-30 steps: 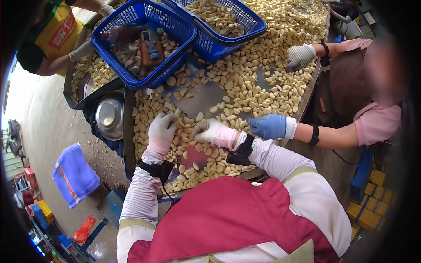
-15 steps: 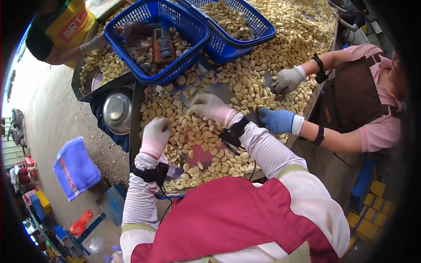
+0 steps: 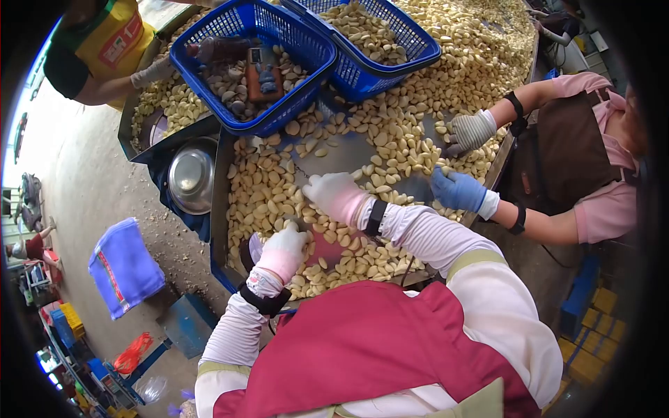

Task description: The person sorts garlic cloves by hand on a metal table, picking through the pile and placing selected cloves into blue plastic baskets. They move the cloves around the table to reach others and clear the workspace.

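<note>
Garlic (image 3: 265, 198) heaped by table rim (image 3: 220, 202) may spill if left hand (image 3: 282, 252) or right hand (image 3: 333, 193), fingers curled, grasp indiscernible, sweeps outward.

White gloves (image 3: 289, 240) with pink cuffs cover the left hand (image 3: 284, 247) and right hand (image 3: 327, 189). Black wrist straps (image 3: 263, 302), pale striped sleeves (image 3: 233, 336), crimson apron (image 3: 362, 341) over a cream top (image 3: 517, 313).

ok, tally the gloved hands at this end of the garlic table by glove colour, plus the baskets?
white-pink gloves, wearer's left hand and right hand: 2
blue glove, co-worker: 1
striped grey glove, same co-worker: 1
pale glove, person at top left: 1
blue baskets: 2
total: 7
</note>
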`<action>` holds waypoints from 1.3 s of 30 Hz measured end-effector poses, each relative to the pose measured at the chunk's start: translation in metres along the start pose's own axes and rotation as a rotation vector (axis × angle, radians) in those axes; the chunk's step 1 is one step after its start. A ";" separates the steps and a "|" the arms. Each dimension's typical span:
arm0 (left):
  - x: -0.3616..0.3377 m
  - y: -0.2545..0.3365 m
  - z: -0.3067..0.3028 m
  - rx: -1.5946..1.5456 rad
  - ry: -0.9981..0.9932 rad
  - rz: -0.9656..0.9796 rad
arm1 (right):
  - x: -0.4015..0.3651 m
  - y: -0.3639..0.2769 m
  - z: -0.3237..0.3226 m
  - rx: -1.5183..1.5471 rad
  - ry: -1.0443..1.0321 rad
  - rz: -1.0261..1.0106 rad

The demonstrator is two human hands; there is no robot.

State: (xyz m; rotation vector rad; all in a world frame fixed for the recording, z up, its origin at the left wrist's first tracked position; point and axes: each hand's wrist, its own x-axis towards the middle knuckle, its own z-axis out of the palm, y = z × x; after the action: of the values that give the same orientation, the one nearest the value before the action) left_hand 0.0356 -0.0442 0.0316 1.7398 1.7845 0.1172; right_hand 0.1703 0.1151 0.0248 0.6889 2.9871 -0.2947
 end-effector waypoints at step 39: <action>0.062 -0.012 -0.047 0.331 0.283 0.164 | -0.041 0.038 -0.037 0.945 -0.213 0.544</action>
State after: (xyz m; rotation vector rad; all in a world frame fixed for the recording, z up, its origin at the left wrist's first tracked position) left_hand 0.0068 0.0288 0.0396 2.1982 1.9431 0.1498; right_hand 0.2230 0.1386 0.0585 1.3546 2.1947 -1.6179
